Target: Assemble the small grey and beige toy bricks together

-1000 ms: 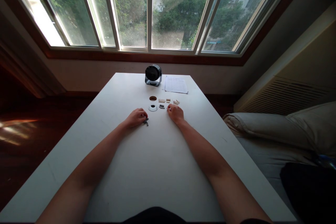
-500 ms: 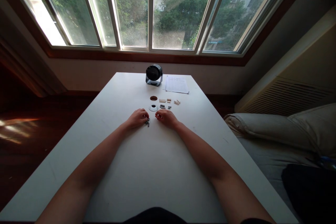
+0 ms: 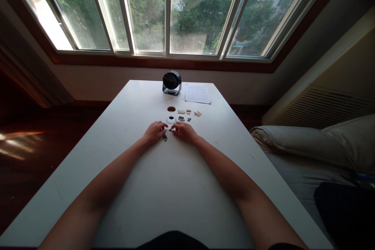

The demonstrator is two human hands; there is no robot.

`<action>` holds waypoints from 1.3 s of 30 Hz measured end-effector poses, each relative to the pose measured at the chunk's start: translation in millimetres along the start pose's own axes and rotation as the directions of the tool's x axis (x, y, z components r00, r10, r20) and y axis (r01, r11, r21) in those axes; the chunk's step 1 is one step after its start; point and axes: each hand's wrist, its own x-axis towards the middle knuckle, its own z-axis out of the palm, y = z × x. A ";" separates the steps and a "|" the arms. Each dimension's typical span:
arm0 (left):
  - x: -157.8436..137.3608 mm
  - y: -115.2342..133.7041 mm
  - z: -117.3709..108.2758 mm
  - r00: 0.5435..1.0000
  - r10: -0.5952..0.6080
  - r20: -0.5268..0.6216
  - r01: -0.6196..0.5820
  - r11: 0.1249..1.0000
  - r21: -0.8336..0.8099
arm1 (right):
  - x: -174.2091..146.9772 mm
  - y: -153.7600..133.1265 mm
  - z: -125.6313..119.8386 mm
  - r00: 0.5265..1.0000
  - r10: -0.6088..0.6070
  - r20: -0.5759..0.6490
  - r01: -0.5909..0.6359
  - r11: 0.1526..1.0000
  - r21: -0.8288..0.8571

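My left hand [image 3: 154, 132] rests on the white table [image 3: 172, 187] with thumb and forefinger apart, holding nothing that I can see. Just below its fingers lies a small heap of dark pieces [image 3: 165, 138], too small to name. Opposite, my right hand [image 3: 184, 131] has its thumb and forefinger parted. By its fingertips, between the two hands, lies one small dark piece [image 3: 170, 129]. Whether the right fingertips touch it is hard to make out. A silvery ring-shaped cover [image 3: 168, 120] lies just beyond both hands.
Dark pieces [image 3: 181, 118] stand in short rows beyond my right hand, with gold-coloured pieces [image 3: 181, 112] behind them and a pale pile [image 3: 198, 113] to the right. Farther back are a round hole [image 3: 171, 109], a small black fan [image 3: 172, 82] and a paper sheet [image 3: 197, 94].
My fingers have spread a little, and the right fingertips have shifted left. A small dark piece now shows between the hands. The heap by the left hand looks smaller.
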 end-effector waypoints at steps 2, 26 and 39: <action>-0.1 0.3 1.5 1.000 0.014 0.007 -0.014 1.000 0.027 | 0.2 -2.1 1.5 1.000 0.019 -0.009 -0.019 0.999 -0.026; -0.7 6.9 -2.0 0.998 0.056 0.041 -0.056 0.998 0.000 | 2.2 -5.7 8.3 1.000 0.022 -0.001 -0.022 0.999 -0.038; -1.9 18.4 -3.4 0.997 0.068 -0.044 -0.068 0.998 0.002 | 1.0 -15.5 8.1 0.998 0.009 -0.066 -0.001 0.994 0.111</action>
